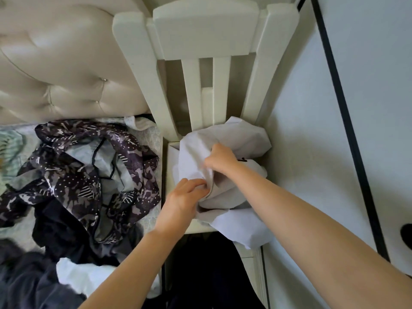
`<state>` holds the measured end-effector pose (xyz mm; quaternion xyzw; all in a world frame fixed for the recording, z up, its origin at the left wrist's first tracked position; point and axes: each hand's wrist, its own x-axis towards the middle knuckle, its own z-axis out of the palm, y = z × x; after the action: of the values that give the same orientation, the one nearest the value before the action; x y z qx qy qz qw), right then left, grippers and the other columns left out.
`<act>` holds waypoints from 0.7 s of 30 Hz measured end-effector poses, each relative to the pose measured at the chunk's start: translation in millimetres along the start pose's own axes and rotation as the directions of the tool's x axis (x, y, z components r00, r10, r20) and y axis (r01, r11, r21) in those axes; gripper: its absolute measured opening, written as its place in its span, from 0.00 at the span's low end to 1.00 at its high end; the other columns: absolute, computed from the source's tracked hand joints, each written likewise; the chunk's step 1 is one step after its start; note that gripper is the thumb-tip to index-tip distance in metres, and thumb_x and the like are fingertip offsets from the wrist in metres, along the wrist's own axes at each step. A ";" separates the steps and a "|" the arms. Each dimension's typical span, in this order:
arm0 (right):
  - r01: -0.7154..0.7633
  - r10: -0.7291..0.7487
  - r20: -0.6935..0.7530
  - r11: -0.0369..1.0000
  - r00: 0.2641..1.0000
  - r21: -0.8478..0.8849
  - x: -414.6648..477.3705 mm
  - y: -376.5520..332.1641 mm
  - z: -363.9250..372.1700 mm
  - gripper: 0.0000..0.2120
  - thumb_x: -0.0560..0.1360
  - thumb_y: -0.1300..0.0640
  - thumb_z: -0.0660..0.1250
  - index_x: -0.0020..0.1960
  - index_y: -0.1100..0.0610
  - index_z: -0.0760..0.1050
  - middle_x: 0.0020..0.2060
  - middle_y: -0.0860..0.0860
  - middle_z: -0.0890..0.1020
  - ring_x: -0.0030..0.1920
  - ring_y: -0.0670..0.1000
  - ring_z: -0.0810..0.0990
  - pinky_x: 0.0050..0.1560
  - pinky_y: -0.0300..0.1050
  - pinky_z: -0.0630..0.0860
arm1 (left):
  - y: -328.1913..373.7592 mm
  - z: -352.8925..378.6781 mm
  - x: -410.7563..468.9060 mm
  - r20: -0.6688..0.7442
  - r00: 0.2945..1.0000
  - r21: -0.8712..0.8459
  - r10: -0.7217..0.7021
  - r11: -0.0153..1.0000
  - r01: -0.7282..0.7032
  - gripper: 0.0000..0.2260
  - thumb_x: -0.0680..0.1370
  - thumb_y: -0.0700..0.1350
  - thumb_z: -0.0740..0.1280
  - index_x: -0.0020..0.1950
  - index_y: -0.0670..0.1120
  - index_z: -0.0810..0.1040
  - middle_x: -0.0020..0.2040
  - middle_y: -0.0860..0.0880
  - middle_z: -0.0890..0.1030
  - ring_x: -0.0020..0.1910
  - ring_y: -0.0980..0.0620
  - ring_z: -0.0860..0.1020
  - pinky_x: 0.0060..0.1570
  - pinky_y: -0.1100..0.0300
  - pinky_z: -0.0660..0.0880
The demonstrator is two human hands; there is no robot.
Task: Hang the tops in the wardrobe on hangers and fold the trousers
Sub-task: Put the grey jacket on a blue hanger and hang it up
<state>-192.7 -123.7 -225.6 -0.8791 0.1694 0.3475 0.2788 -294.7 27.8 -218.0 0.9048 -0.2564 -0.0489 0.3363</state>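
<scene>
Pale garment (245,134): bunched on chair (207,30) seat, right of bed (153,139). Left hand (185,197): pinching a near fold. Right hand (220,160): clenched on cloth just beyond. Advised handling: lift clear, shake out, find collar or waistband before choosing hanger or fold. Patterned garment (89,166), dark clothes (62,233): heaped on bed, left.

Both hands, left (185,197) and right (220,160), grip a pale grey garment (234,186) lying on a cream chair (207,63). Left of it, a patterned top (89,170) lies crumpled on the bed (13,150).
</scene>
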 end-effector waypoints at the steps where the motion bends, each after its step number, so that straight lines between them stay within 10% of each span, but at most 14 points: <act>1: 0.019 -0.018 -0.075 1.000 0.997 0.019 -1.9 -1.0 -1.3 0.15 0.78 0.52 0.63 0.61 0.58 0.74 0.53 0.55 0.79 0.55 0.58 0.78 0.54 0.50 0.76 | 3.0 -4.1 1.3 -0.005 1.000 -0.012 0.020 1.000 -0.020 0.15 0.74 0.37 0.58 0.51 0.40 0.84 0.55 0.48 0.81 0.43 0.43 0.78 0.45 0.56 0.73; 12: 0.231 -0.100 -0.380 0.919 0.920 0.320 -98.1 12.1 -81.8 0.12 0.77 0.64 0.65 0.57 0.59 0.82 0.56 0.55 0.83 0.59 0.53 0.78 0.54 0.33 0.67 | 38.8 -50.0 5.1 0.131 0.986 -0.106 0.101 0.991 -0.087 0.19 0.77 0.48 0.60 0.65 0.51 0.79 0.64 0.55 0.74 0.50 0.58 0.74 0.54 0.66 0.71; 21: 0.425 -0.043 -0.638 0.780 0.769 0.459 -219.6 27.8 -122.9 0.15 0.74 0.64 0.68 0.39 0.44 0.82 0.39 0.53 0.85 0.40 0.50 0.80 0.46 0.44 0.75 | 9.8 -91.3 17.4 0.072 0.995 -0.100 -0.075 0.992 0.082 0.32 0.76 0.69 0.56 0.72 0.51 0.72 0.70 0.59 0.69 0.70 0.57 0.66 0.71 0.58 0.63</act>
<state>-296.8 -197.4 -6.9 -0.8285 0.2282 -0.0549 0.5084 -260.0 66.2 -140.2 0.8936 -0.2290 -0.1063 0.3712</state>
